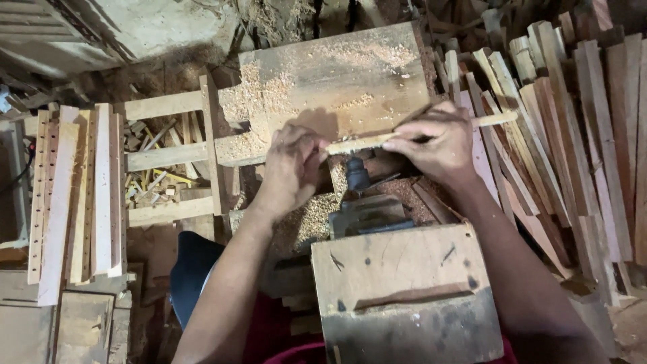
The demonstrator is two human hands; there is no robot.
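From my head camera, I look down at the drill chuck (357, 174). I hold a thin wooden stick (418, 131) flat across it, just above its tip, so the stick stays level. My left hand (293, 168) pinches the stick's near end and my right hand (435, 145) wraps its middle, both closed tight on it. Behind the chuck lies the tabletop (337, 81), dusty with sawdust. Right of the chuck lean many cut sticks (573, 135). Left of it stand drilled slats (74, 195).

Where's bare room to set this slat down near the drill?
The sawdust-dusted board beyond both hands is mostly free, as is the wooden box top nearest you. Crowded: the slat pile at right and the drilled strips at left.
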